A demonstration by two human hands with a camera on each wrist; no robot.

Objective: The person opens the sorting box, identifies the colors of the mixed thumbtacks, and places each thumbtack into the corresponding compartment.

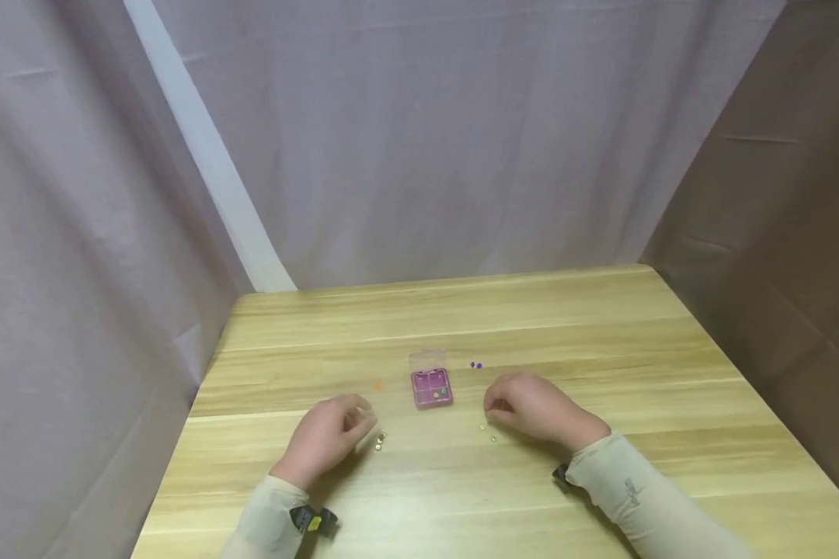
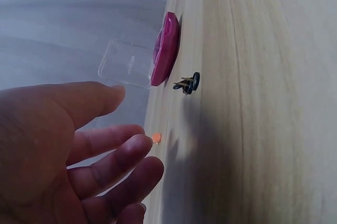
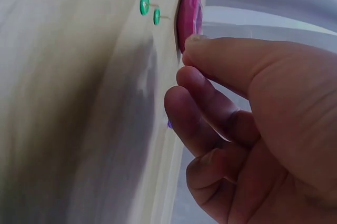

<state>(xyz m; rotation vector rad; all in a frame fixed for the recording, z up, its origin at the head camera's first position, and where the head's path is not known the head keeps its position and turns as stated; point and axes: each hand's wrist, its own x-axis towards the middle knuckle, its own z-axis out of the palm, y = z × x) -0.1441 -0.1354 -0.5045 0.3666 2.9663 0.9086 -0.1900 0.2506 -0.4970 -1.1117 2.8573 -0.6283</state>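
A small pink box point(image 1: 432, 399) with a clear raised lid point(image 1: 427, 359) stands mid-table; a gold tack point(image 1: 436, 395) and a green tack point(image 1: 443, 390) lie inside. My left hand point(image 1: 327, 436) hovers left of it, fingers loosely bent and thumb apart, near several gold-and-black thumbtacks point(image 2: 188, 83). To the box's right is my right hand point(image 1: 534, 407), its thumb and fingertips close together with nothing visible between them. Two green thumbtacks point(image 3: 145, 4) lie points up on the table near that hand.
Two purple tacks point(image 1: 476, 365) lie behind the right hand, right of the box. Orange tacks point(image 1: 378, 386) sit beyond the left hand. The wooden table point(image 1: 461, 318) ends at grey curtains point(image 1: 447, 155) behind, with a brown cloth point(image 1: 776, 233) at the right.
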